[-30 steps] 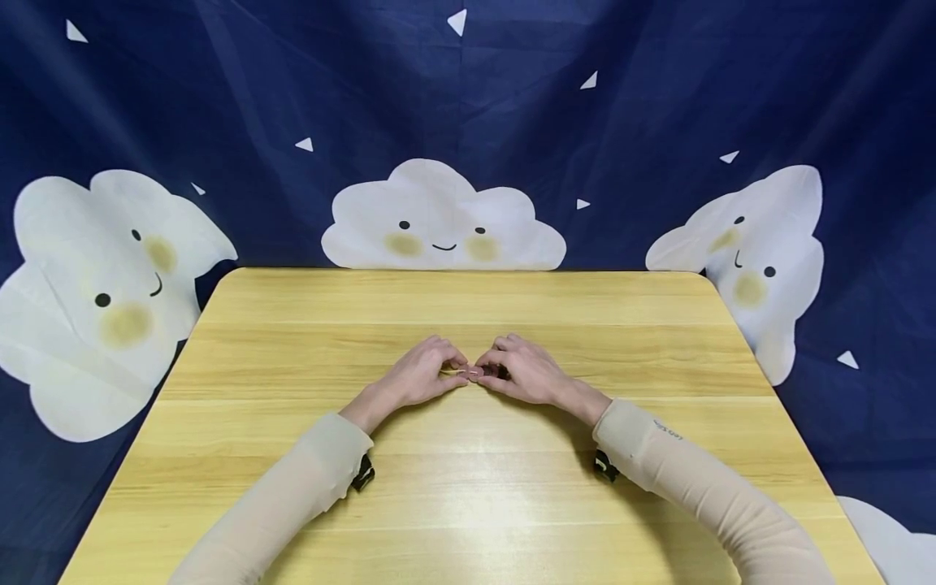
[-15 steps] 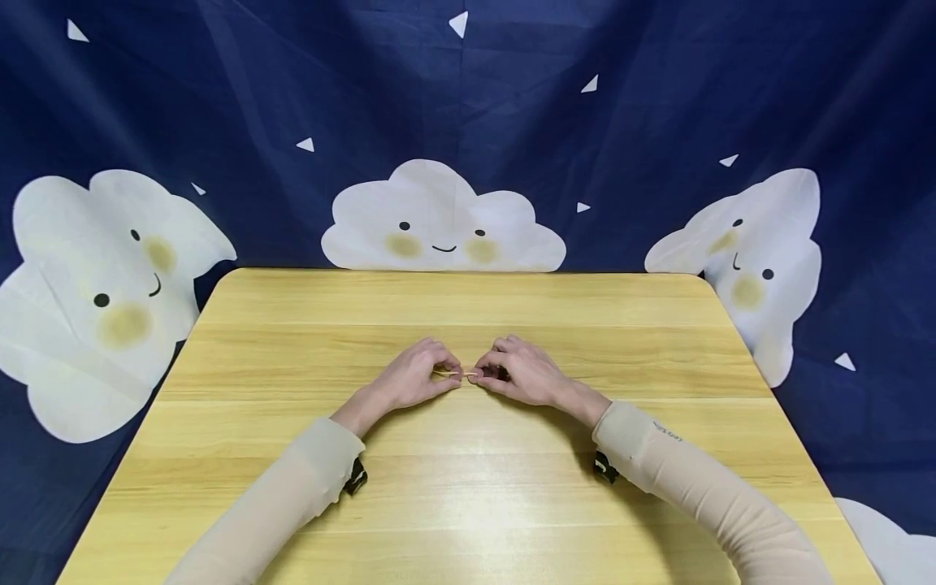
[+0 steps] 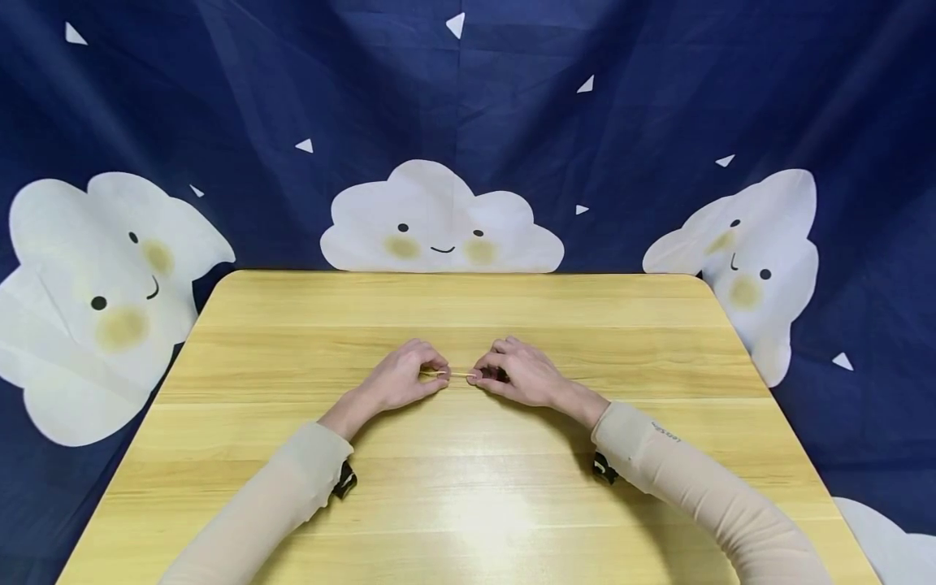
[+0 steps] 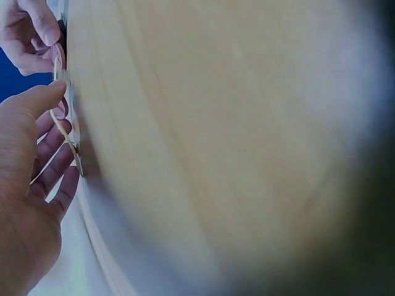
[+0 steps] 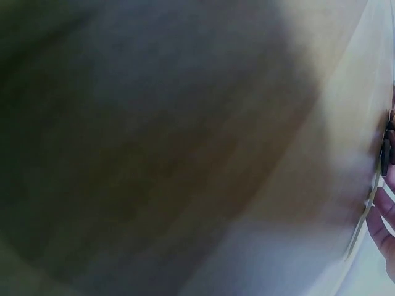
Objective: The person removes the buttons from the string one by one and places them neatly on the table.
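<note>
A thin, pale yellow strand (image 3: 461, 374) runs between my two hands just above the table, its exact kind too small to tell. My left hand (image 3: 402, 378) pinches it between thumb and index finger. In the left wrist view the strand (image 4: 66, 137) passes behind the thumb and trails along the other fingers, bent. At its right end, the thumb and fingertips of my right hand (image 3: 521, 374) pinch it. Something small and black (image 5: 386, 154) shows by the fingers in the right wrist view; I cannot tell what it is.
Both hands work over the middle of a light wooden table (image 3: 468, 309). A dark blue curtain (image 3: 453, 97) printed with white clouds hangs behind its far edge. Black wrist straps (image 3: 344, 481) show under the beige sleeves.
My left hand has slid left, away from the right hand, so more of the strand shows between them. The right hand has stayed almost still.
</note>
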The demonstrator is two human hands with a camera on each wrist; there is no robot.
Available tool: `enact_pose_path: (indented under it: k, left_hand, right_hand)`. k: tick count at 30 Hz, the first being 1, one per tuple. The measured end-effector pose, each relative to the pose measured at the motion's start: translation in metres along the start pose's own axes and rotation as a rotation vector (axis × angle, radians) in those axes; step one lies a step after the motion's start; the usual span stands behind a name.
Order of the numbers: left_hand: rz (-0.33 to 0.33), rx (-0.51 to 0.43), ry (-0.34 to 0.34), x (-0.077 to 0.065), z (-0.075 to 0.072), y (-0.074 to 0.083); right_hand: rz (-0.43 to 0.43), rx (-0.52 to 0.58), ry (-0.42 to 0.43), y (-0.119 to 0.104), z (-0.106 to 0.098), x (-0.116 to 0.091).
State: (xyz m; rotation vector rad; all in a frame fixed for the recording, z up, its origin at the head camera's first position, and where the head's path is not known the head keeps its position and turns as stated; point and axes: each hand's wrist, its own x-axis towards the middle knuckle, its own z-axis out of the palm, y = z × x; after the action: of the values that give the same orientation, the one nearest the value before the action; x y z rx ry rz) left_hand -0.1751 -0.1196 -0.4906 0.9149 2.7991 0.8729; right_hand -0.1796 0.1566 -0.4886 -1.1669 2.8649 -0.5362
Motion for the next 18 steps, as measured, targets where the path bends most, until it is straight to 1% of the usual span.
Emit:
enact_pose_path:
  k: [9,18]
  left_hand:
    - [-0.021,0.010,0.027,-0.005,-0.003,-0.010]
    - [-0.034,0.005,0.045,-0.012,-0.009,-0.015]
  right_hand:
    - [0.004,0.000,-0.011,0.000,-0.001,0.000]
    - [0.007,-0.002,-0.005,0.000,0.001,-0.001]
